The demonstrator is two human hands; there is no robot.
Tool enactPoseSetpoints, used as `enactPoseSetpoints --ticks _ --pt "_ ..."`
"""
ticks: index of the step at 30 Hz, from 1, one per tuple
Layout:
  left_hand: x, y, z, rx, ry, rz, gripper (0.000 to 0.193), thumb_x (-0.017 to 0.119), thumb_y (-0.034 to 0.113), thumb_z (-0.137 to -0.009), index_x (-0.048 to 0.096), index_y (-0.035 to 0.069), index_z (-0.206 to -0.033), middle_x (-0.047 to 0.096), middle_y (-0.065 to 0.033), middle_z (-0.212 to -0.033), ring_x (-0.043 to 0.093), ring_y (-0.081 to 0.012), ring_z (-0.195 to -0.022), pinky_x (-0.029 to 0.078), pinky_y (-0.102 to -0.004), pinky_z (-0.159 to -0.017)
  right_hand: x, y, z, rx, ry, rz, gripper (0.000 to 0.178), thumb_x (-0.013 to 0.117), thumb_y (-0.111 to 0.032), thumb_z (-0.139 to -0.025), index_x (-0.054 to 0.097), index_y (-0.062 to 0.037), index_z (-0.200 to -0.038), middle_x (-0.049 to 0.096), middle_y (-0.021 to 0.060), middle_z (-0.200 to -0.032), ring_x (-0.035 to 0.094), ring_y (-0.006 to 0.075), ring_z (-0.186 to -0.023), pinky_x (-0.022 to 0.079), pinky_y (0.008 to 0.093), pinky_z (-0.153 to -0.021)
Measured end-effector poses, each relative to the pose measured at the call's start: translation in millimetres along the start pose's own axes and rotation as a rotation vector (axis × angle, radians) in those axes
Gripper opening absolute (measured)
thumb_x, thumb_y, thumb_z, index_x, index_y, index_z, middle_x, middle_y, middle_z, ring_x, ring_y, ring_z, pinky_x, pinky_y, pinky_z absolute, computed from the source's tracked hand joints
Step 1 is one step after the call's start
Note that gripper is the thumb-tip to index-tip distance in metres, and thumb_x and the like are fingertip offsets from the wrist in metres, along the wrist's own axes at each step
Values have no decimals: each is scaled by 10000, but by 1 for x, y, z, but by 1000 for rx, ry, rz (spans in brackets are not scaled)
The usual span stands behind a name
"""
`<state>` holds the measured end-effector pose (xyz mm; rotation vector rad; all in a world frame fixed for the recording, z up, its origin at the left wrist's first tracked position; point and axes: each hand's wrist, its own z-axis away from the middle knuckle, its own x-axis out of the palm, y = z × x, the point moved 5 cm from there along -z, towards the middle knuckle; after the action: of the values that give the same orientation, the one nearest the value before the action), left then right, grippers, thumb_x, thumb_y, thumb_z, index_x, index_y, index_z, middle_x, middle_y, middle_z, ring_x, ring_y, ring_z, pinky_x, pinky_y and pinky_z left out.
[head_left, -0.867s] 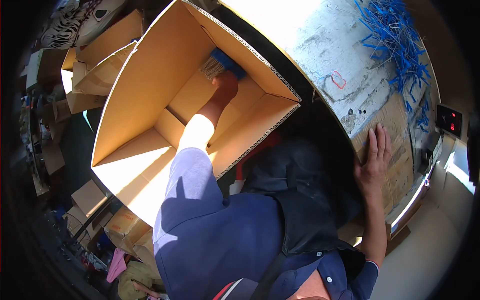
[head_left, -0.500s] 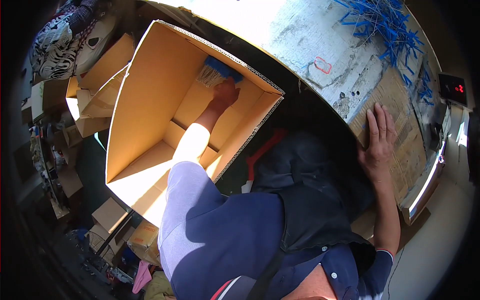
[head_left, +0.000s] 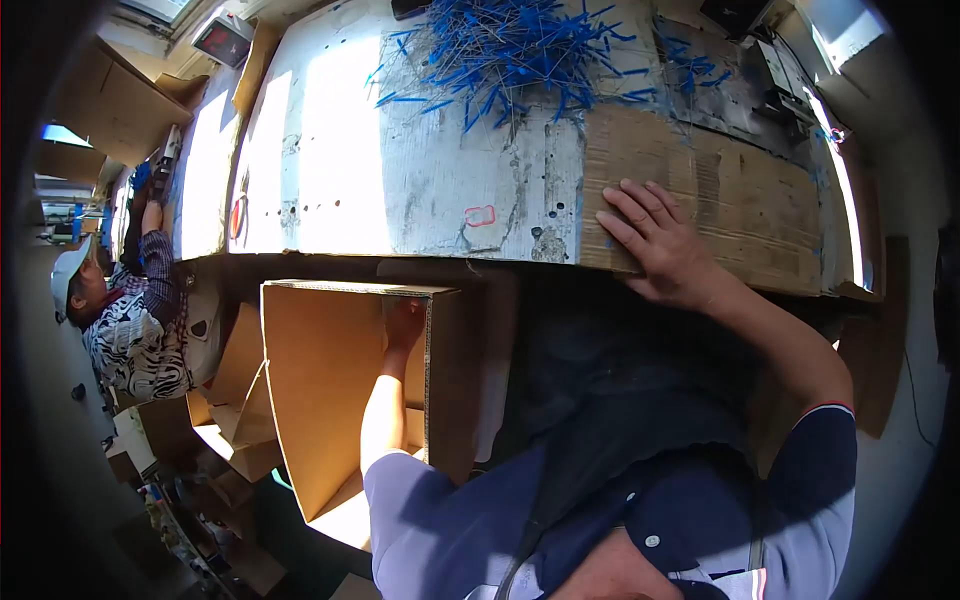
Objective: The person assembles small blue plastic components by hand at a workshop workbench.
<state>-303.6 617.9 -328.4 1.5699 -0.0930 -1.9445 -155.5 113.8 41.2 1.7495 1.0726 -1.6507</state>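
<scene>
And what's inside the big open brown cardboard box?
Inside the box, the left hand and forearm show. A side wall hides much of the interior; whether the hand holds anything is unclear.

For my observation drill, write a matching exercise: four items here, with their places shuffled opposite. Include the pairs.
1. Left hand
2. Right hand
3. Blue-tipped pieces
4. Co-worker

A. Heaped on the worktable
B. Inside the open carton
C. Toward the picture's left edge
D. Resting on flat cardboard

Pairs: 1-B, 2-D, 3-A, 4-C
</scene>
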Motion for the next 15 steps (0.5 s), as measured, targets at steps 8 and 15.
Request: enactPoseSetpoints --ticks 8,15 --pt "-231 113 85 -151 763 606 154 656 168 -1016 675 16 -1022 659 -23 -782 621 -106 -637 533 -264 -572 3 27 10 -8 240 -359 542 860 -367 -799 672 -46 -1193 591 143 -1411 472 349 -1396 318 533 -1199" --pt "-250 332 96 204 636 772 119 675 136 -1022 671 24 -1063 663 -14 -887 641 -93 -769 535 -238 -661 8 103 -47 328 624 -935 161 729 -177 -945 722 -17 -935 726 80 -793 679 163 -699 528 314 -651"
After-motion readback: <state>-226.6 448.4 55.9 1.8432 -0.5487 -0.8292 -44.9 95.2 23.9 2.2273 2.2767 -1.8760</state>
